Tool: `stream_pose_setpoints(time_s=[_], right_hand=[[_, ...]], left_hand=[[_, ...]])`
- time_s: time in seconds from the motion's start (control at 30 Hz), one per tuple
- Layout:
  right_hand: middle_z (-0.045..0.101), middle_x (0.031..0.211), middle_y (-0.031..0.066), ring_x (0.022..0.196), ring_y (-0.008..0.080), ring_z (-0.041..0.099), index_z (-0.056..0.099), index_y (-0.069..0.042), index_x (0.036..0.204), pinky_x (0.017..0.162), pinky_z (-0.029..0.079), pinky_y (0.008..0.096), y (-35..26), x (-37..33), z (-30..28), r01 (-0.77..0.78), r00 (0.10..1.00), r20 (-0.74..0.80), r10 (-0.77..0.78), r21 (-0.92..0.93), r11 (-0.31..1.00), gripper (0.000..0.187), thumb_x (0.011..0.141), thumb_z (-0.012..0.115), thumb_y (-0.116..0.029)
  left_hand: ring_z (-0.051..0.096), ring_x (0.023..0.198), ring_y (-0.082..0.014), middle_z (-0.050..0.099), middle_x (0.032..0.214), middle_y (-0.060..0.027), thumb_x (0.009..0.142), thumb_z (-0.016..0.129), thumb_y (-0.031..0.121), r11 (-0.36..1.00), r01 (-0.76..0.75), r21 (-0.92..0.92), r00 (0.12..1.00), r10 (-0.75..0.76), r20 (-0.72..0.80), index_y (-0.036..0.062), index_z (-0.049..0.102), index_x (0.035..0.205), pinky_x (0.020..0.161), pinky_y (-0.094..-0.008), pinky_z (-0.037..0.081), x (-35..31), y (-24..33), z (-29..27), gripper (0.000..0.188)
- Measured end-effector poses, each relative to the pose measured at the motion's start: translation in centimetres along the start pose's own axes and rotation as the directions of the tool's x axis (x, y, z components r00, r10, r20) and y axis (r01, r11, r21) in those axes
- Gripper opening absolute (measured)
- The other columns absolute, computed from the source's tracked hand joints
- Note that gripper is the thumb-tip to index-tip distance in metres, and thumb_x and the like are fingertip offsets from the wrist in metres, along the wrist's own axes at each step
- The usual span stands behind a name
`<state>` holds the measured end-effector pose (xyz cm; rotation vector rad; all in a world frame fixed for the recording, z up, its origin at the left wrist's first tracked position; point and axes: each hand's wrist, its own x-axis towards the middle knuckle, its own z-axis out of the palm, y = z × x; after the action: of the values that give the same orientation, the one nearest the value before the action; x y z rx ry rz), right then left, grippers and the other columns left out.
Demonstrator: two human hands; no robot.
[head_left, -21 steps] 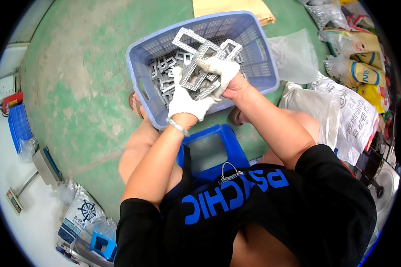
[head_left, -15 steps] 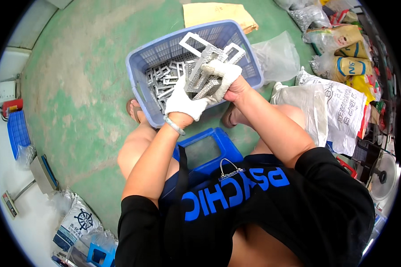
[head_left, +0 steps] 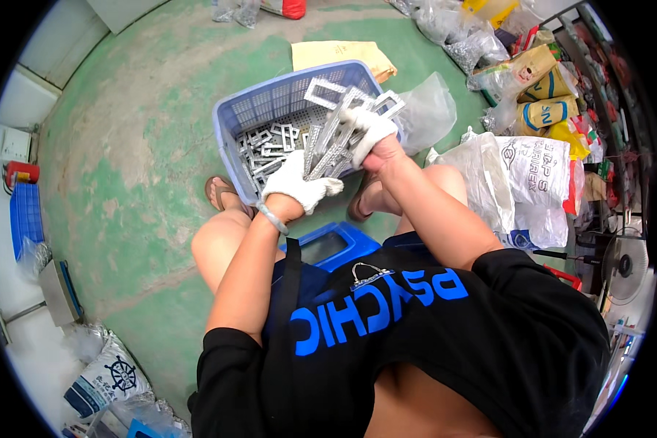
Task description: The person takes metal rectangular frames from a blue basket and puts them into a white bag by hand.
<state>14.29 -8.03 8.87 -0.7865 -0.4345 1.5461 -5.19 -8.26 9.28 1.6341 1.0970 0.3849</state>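
Rectangular metal frames (head_left: 336, 128), silvery with a textured face, are bunched in a loose fan between the person's two hands, over the right part of a blue-violet plastic basket (head_left: 288, 95) that sits on the green floor (head_left: 153, 241). From where I stand, the right hand (head_left: 372, 133) has the bunch pinched from its right side, thumb laid over the upper pieces, wrist bent in. The left hand (head_left: 301, 185) is at the lower ends of the bunch, thumb and fingers spread apart — whether it grips or merely props them, I cannot tell. Both hands wear white work gloves, and a pale bracelet (head_left: 272, 217) circles the left wrist.

More loose frames (head_left: 285, 135) lie jumbled in the basket, mostly to the left of the held ones. The basket stands between the person's feet, with a blue plastic stool (head_left: 350, 237) on the near side of it. Beyond the far rim there's a sheet of tan paper (head_left: 339, 58); a clear plastic bag (head_left: 431, 113) lies just right of the basket. Farther right come a white printed sack (head_left: 536, 171), some yellow and tan bags (head_left: 547, 115), and a round fan (head_left: 625, 270) — that one well apart from the hands.
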Motion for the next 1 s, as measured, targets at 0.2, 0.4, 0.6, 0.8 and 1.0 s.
stream_pose_setpoints(time_s=[0.2,0.4,0.6,0.8,1.0], right_hand=[[0.064,0.084,0.0146,0.075,0.0256,0.064,0.061,0.000,0.093,0.069,0.054,0.0373,-4.5,-1.3,2.0,-0.037,0.999,-0.023,0.041,0.139,0.990,0.022,0.080,0.068,-0.017],[0.064,0.075,0.0132,0.064,0.0212,0.063,0.062,0.001,0.083,0.055,0.050,0.0297,-2.6,-3.8,6.6,-0.182,0.975,0.099,0.199,-0.159,0.970,0.019,0.086,0.063,-0.018],[0.065,0.084,0.0099,0.069,0.0190,0.063,0.064,0.000,0.095,0.057,0.052,0.0284,0.7,-3.1,6.0,-0.293,0.940,0.069,0.335,-0.339,0.894,0.021,0.081,0.068,-0.015],[0.065,0.092,0.0092,0.077,0.0148,0.061,0.062,-0.001,0.103,0.061,0.050,0.0293,0.8,-4.4,10.7,-0.232,0.970,-0.132,0.206,-0.765,0.601,0.037,0.072,0.074,-0.015],[0.064,0.094,0.0093,0.080,0.0145,0.062,0.056,0.003,0.113,0.065,0.051,0.0293,0.1,-4.6,9.7,-0.200,0.976,-0.117,0.186,-0.819,0.538,0.056,0.066,0.079,-0.016]], left_hand=[[0.061,0.071,-0.0130,0.064,0.086,-0.0062,0.077,0.071,0.011,0.697,0.089,-0.712,0.996,-0.074,0.052,0.0020,0.058,0.100,0.057,-0.0279,0.050,-0.9,-3.2,-0.5,0.028],[0.060,0.095,-0.0198,0.059,0.104,-0.0070,0.091,0.057,0.018,0.020,-0.011,-1.000,0.999,0.035,-0.011,0.0082,0.052,0.113,0.072,-0.0402,0.056,1.5,-2.9,0.1,0.025],[0.053,0.111,-0.0225,0.054,0.119,-0.0058,0.093,0.049,0.039,-0.179,-0.058,-0.982,0.968,0.230,-0.099,0.0113,0.045,0.125,0.095,-0.0382,0.044,-0.4,-0.7,-0.5,0.042],[0.060,0.096,-0.0186,0.061,0.109,-0.0066,0.086,0.064,0.020,0.083,0.099,-0.992,0.991,0.079,0.106,0.0058,0.053,0.121,0.080,-0.0336,0.052,-1.7,-1.9,0.0,0.039],[0.060,0.099,-0.0233,0.060,0.113,-0.0103,0.089,0.059,0.024,-0.060,0.037,-0.998,0.990,0.141,0.028,0.0056,0.051,0.122,0.082,-0.0412,0.052,-1.4,-2.8,-0.1,0.038]])
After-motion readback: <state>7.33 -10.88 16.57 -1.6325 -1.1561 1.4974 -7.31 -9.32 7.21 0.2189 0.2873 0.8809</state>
